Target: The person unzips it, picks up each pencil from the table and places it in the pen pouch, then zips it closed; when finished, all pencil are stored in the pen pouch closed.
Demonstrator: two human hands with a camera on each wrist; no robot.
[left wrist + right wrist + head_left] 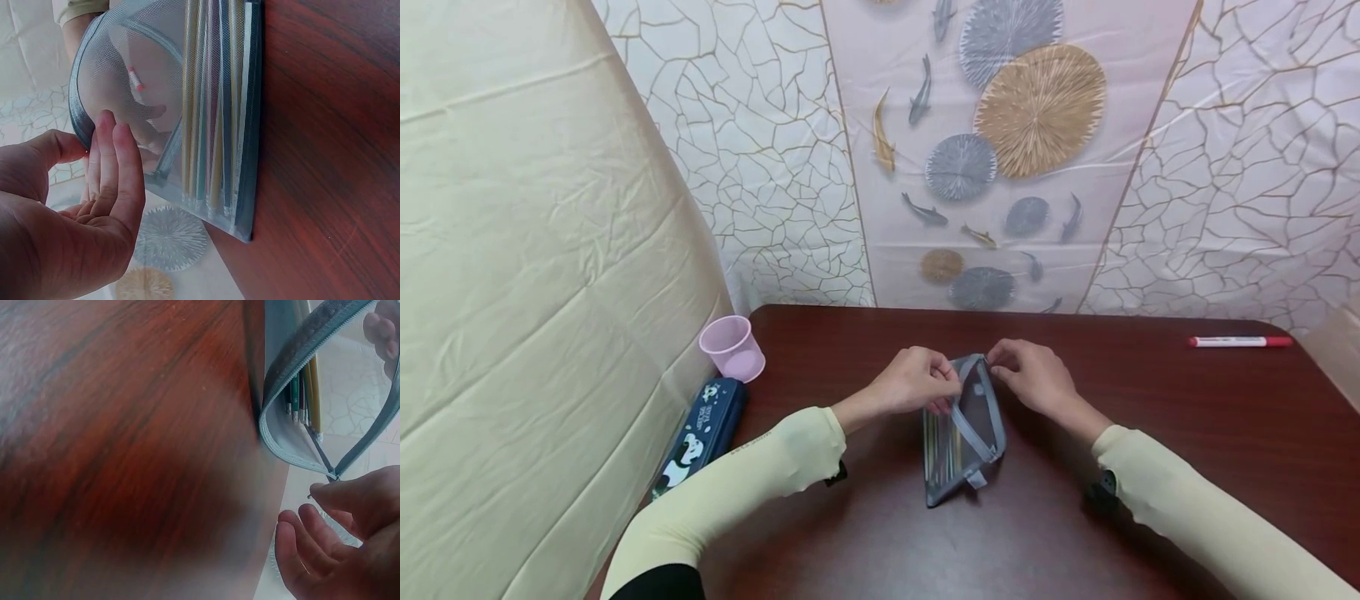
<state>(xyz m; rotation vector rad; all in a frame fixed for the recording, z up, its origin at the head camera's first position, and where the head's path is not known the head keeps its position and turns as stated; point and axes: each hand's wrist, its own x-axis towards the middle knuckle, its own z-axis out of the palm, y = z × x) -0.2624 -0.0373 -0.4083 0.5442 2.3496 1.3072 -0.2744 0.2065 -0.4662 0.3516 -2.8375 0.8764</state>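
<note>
A grey mesh zip pouch (997, 421) stands on edge on the table, its zipped mouth gaping open. Several pencils (212, 112) lie side by side along its bottom and show through the mesh. My left hand (917, 381) pinches one zippered edge of the mouth between thumb and fingers. At the far corner, where the two zip edges meet, my right hand (350, 531) pinches with the thumb and a finger, the other fingers loosely bent. A small tag (976, 479) sticks out at the pouch's near end.
On the left, a pink cup (733, 348) leans at the table's edge, behind a dark blue pencil case (700, 437) with panda pictures. A red and white marker (1240, 342) lies at the far right of the brown table (850, 542). Patterned cloth hangs behind.
</note>
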